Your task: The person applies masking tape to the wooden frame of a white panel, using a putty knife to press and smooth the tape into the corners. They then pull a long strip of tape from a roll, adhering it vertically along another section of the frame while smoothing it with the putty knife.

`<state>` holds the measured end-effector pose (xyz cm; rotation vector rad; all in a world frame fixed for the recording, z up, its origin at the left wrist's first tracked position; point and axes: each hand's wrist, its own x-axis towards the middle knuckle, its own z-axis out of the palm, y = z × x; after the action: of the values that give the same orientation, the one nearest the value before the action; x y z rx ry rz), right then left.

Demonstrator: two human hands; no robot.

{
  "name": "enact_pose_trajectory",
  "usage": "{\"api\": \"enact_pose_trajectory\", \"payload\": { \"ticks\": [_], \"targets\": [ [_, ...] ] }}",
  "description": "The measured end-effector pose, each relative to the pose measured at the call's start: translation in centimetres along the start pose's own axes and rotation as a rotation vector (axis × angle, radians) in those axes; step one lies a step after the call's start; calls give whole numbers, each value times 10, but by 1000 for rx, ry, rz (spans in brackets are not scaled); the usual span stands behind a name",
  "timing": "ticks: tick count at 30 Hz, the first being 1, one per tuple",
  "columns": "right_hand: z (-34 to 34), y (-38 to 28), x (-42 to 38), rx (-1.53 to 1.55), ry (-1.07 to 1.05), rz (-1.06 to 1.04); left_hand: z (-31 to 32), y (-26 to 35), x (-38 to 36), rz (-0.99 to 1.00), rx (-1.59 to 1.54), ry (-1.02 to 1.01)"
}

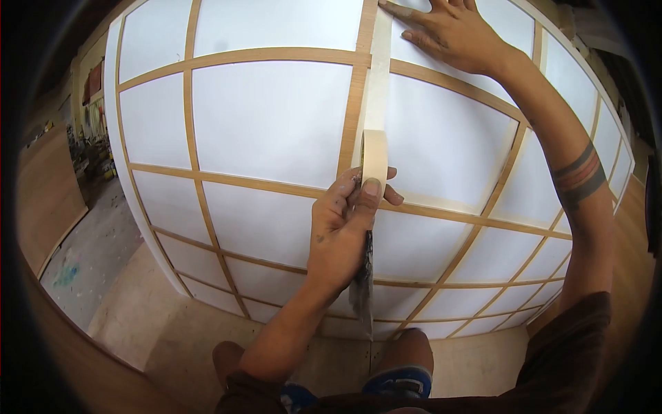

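My left hand [345,214] is closed around a roll of masking tape [376,155], with the thumb on the roll's edge. A thin, paint-smeared blade like a scraper [363,297] sticks out below the same hand; its grip is hidden by the fingers. From the roll a pale tape strip [376,96] runs upward along a vertical wooden bar of the large lattice panel [272,117]. At the top, my right hand [448,34] lies open with fingers spread, one fingertip at the upper part of the strip. The panel has white faces between light-brown bars.
The panel curves across most of the view and leans above a plywood surface [469,362]. My knees show at the bottom. On the left are a brown board [52,200], a paint-spotted grey floor [103,248] and clutter further back.
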<state>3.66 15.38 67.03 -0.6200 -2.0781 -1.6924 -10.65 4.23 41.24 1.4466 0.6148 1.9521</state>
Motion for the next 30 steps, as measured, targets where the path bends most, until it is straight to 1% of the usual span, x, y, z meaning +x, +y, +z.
{"api": "enact_pose_trajectory", "payload": {
  "ticks": [3, 6, 9, 13, 15, 16, 18, 20, 24, 28, 30],
  "targets": [
    [10, -2, -2, -56, 11, -30, 0, -1, 1, 9, 2, -7],
    [8, -6, -8, 8, 30, -68, 0, -1, 1, -8, 2, -5],
    [11, -10, -12, -41, 30, -82, 0, -2, 1, 15, -4, -5],
    [12, -14, -15, -17, 37, -102, 1, 1, 2, 25, -1, -12],
    [12, -16, -15, -43, -27, -108, 2, 4, 2, 33, 6, -12],
    [11, -17, -16, -43, -26, -108, 2, 4, 2, 34, 6, -11],
    [7, -19, -17, -2, -95, -94, 3, 3, 3, 34, 6, 5],
    [7, -20, -17, 14, -97, -94, 3, 3, 3, 38, 6, 2],
    [-15, -30, -20, 51, -136, -74, 3, 4, 3, 37, 4, -4],
    [-4, -25, -18, 67, -143, -80, 3, 5, 1, 19, 15, 15],
    [0, -27, -18, 73, -86, -69, 2, 7, -3, 41, -16, 27]
  ]
}}
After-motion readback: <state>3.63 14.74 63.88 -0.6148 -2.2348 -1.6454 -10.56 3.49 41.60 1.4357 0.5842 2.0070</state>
